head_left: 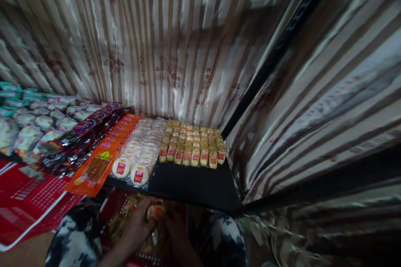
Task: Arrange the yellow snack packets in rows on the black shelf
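Low in the view, my left hand (pixel 140 223) is closed round a small yellow snack packet (pixel 156 212) with an orange-red label. My right hand (pixel 174 222) is just to the right of that packet, dark and blurred; its fingers do not show clearly. Beneath both hands, a red basket (pixel 108 204) between my knees holds several more of the yellow packets. Rows of matching yellow packets (pixel 191 146) stand on the black shelf (pixel 197 183) in front of me.
Left of the yellow rows are round white packaged crackers (pixel 138 175), an orange snack bag (pixel 97 171), dark red packets (pixel 84 133) and white-and-green packets (pixel 40 121). Another red basket (pixel 40 200) stands at left. Striped foil sheeting (pixel 163 50) and a black post (pixel 266 75) border the shelf.
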### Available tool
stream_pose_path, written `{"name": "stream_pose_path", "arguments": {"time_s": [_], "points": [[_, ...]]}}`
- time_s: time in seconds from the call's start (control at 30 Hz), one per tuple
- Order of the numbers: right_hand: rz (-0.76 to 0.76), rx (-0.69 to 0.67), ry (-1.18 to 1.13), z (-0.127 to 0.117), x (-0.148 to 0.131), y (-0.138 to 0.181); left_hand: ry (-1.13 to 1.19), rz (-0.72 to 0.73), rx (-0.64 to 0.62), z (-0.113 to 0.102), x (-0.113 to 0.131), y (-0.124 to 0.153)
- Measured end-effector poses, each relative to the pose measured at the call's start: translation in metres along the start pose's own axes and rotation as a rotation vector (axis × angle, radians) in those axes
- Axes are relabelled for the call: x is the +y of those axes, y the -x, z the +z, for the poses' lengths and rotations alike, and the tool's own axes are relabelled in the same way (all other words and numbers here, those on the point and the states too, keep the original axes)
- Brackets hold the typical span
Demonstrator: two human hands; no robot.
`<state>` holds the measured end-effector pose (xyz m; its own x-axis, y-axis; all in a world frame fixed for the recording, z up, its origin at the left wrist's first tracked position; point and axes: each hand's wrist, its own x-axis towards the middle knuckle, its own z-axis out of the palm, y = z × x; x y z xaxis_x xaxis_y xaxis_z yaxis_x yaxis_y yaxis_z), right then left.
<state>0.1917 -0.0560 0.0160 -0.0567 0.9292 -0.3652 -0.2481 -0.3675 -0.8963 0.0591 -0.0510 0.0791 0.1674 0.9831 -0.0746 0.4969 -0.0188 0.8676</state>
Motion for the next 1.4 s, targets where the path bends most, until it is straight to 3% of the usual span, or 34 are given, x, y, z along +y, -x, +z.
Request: {"name": "stream_pose_path", "arguments": {"time_s": [0.13, 0.23, 0.43, 0.63, 0.73, 0.9, 1.07, 1.17, 1.4], "points": [[-0.058, 0.013, -0.020, -0.027, -0.041, 0.013, 0.046, 0.142, -0.081, -0.011, 0.040, -0.012], [-0.123, -0.014, -0.092, -0.044, -0.078, 0.022, 0.066, 0.176, -0.041, 0.001, 0.066, -0.034], [-0.231, 0.304, -0.035, -0.077, -0.120, 0.012, 0.057, 0.214, 0.001, 0.049, 0.113, -0.095], [-0.355, 0.589, 0.002, -0.121, -0.127, -0.023, 0.022, 0.326, -0.143, 0.095, 0.150, -0.145], [-0.410, 0.729, 0.019, -0.142, -0.127, -0.042, -0.013, 0.369, -0.158, 0.116, 0.164, -0.163], [-0.454, 0.792, 0.214, -0.165, -0.126, -0.065, -0.092, 0.450, -0.177, 0.146, 0.181, -0.186], [-0.567, 0.950, 0.448, -0.174, -0.126, -0.073, -0.219, 0.532, -0.183, 0.163, 0.185, -0.200], [-0.615, 0.973, 0.541, -0.173, -0.126, -0.074, -0.333, 0.562, -0.160, 0.165, 0.185, -0.204], [-0.615, 0.879, 0.702, -0.170, -0.117, -0.077, -0.440, 0.545, -0.089, 0.167, 0.182, -0.208]]}}
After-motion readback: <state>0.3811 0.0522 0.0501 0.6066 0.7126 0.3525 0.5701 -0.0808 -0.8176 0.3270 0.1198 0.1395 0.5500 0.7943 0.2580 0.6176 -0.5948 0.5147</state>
